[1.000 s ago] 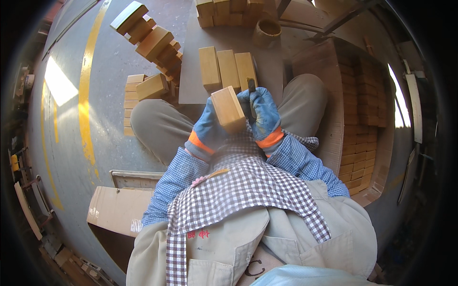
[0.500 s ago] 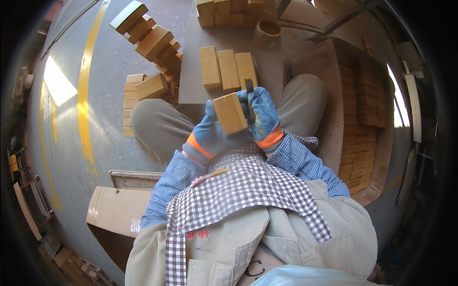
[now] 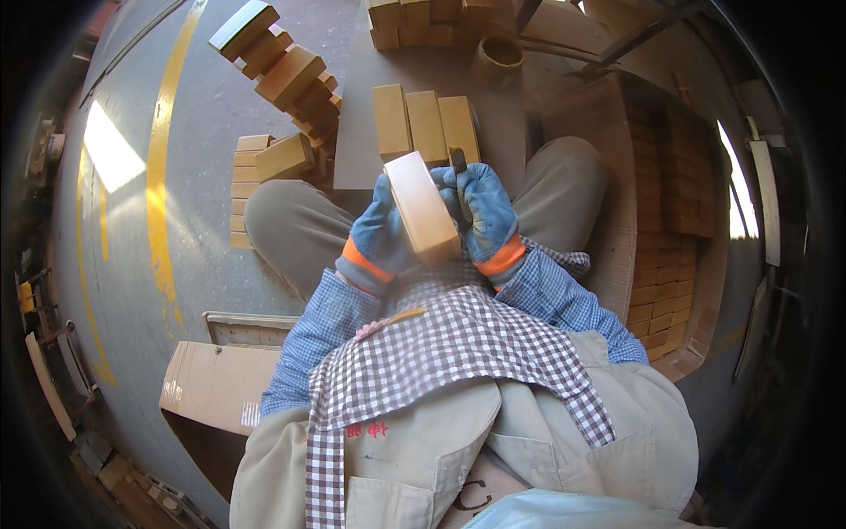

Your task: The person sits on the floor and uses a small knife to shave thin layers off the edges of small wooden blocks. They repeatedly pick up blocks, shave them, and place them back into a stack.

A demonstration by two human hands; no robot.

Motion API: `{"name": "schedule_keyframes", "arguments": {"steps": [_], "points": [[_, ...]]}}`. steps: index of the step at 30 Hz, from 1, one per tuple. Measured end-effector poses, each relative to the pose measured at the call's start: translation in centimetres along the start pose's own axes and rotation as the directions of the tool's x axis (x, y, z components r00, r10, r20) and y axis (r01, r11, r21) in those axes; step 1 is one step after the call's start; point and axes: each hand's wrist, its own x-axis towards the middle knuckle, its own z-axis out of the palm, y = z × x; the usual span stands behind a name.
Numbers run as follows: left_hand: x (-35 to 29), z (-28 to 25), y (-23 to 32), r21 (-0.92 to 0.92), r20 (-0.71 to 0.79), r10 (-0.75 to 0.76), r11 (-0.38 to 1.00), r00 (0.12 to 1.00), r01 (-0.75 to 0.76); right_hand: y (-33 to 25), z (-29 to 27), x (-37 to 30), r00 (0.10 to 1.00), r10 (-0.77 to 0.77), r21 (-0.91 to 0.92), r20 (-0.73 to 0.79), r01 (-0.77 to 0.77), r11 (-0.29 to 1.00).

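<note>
In front of my apron I hold up a pale wooden block, tilted, its broad face catching bright light. My left hand, in a blue glove with an orange cuff, grips the block from its left side. My right hand, gloved the same way, is closed around a narrow, dark, flat tool whose end sticks up past the fingers; its exact kind is not clear. The right fingertips are close beside the block's upper right side. Just beyond my hands, several similar blocks stand in a row on the work board.
A brown-rimmed pot stands on the board's far right, beside more stacked blocks. Left of the board rises a leaning stack of blocks. To my right is a cardboard box full of blocks; another carton sits at lower left.
The block in my left hand has turned, so a longer, brightly lit face now shows. My right hand has kept its hold on the tool, nearly in place.
</note>
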Motion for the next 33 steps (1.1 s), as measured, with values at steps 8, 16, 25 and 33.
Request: {"name": "schedule_keyframes", "arguments": {"steps": [8, 16, 25, 33], "points": [[0.1, 0.0, -0.3, 0.01, 0.014, -0.027, 1.0, 1.0, 0.027, 0.3, -0.3, -0.1, 1.0, 0.01, -0.008, 0.003, -0.01, 1.0], [0.2, -0.2, -0.7, -0.041, -0.032, -0.05, 0.998, 0.998, 0.048, -0.1, 0.2, -0.2, 0.996, 0.035, -0.039, -0.08, -0.038, 0.999], [1.7, -1.5, -0.6, -0.193, 0.12, -0.051, 0.978, 0.992, 0.073, -0.5, 0.4, 0.6, 0.993, 0.01, -0.038, -0.12, -0.015, 0.999], [2.2, -2.6, -1.0, 0.01, -0.137, -0.034, 0.999, 0.99, 0.035, 0.3, -0.5, 1.6, 0.992, 0.014, -0.126, -0.124, -0.03, 0.992]]}}
